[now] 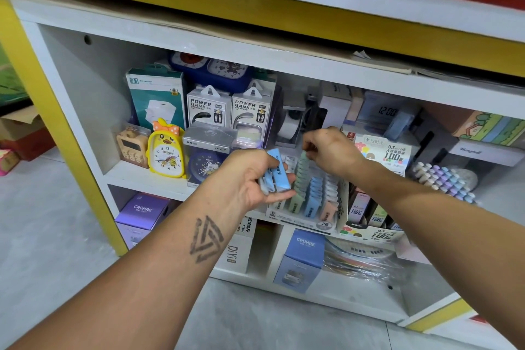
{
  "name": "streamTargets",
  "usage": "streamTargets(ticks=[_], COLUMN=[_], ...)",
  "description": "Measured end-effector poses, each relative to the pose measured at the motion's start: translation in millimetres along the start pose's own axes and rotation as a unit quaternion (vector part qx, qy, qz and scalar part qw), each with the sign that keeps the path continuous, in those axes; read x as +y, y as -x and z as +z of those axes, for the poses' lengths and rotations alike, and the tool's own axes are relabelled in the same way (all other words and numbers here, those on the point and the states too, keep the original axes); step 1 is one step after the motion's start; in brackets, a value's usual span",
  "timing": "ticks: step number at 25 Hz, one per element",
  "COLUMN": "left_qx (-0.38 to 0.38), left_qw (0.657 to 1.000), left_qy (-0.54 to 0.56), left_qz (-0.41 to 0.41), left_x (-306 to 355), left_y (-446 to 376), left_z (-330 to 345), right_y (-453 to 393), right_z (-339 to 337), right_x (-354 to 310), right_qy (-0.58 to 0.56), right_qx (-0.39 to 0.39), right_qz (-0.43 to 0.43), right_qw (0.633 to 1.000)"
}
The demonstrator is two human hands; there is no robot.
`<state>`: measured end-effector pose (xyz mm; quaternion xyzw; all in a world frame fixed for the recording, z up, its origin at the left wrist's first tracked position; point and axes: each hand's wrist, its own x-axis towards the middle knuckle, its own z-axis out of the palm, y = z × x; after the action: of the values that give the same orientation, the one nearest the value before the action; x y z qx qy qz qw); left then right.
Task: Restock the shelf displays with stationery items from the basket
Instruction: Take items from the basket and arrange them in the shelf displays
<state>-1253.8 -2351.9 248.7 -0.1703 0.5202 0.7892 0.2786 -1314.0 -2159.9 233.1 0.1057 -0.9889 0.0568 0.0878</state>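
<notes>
Pinching a green pack, the right hand sets it at the back of the green row in the display box. The left hand curls its fingers around a few blue packs, just beside the box. A yellow duck clock stands to the left on the same shelf.

L hand grips a small stack of blue packs. Just right of that grip, R hand pinches a green pack atop the display box rows; yellow clock sits well left.
</notes>
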Motion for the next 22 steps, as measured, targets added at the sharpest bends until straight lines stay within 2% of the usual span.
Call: streamTargets(ticks=[5, 11, 16, 19, 22], left_qx=[0.005, 0.006, 0.003, 0.005, 0.000], left_qw=[1.000, 1.000, 1.000, 1.000, 1.000], left_qy=[0.010, 0.013, 0.013, 0.019, 0.016], left_qz=[0.001, 0.015, 0.017, 0.019, 0.018], left_x=[0, 1, 1, 2, 1], left_y=[-1, 0, 0, -1, 0], left_z=[-1, -6, -8, -8, -6], right_y=[-3, -7, -4, -5, -10], right_z=[-7, -11, -8, -6, -2], right_x=[2, -2, 4, 3, 1], right_qy=[-0.028, 0.022, 0.000, -0.011, -0.012], right_qx=[-0.033, -0.042, -0.015, -0.056, -0.072], right_qz=[0.001, 0.006, 0.000, -0.014, 0.012], right_qw=[0.999, 0.999, 1.000, 0.998, 0.997])
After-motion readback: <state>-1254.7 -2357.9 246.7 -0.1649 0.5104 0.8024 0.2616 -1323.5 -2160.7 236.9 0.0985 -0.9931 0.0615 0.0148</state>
